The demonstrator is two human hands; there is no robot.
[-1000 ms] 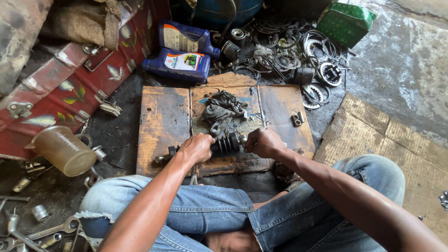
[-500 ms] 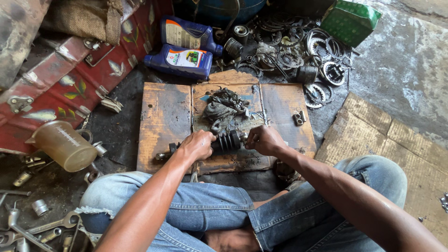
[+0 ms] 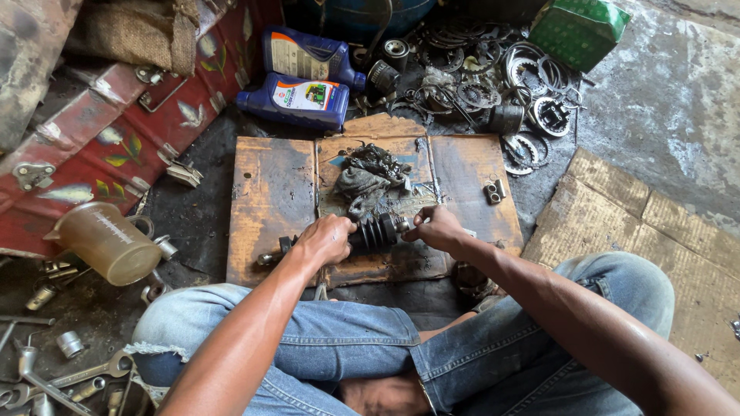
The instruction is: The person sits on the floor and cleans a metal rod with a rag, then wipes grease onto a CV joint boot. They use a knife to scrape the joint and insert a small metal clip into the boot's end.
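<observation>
A black ribbed rubber boot (image 3: 375, 231) on a metal shaft lies across the wooden board (image 3: 270, 200) in front of my knees. My left hand (image 3: 327, 239) is closed around the shaft at the boot's left end; the shaft's tip (image 3: 270, 257) sticks out to the left. My right hand (image 3: 434, 229) pinches the metal end at the boot's right side. A greasy grey rag (image 3: 368, 179) with dark parts on it lies on the board just beyond the boot.
Two blue oil bottles (image 3: 297, 98) lie behind the board. Metal rings and clutch plates (image 3: 524, 100) are piled at the back right by a green box (image 3: 576, 29). A plastic jug (image 3: 108, 243), spanners (image 3: 69, 375), a red metal trunk (image 3: 92, 139) sit left; cardboard (image 3: 632, 223) right.
Both hands stay on the boot and shaft; my right hand has shifted slightly on the boot's right end. The view has barely moved.
</observation>
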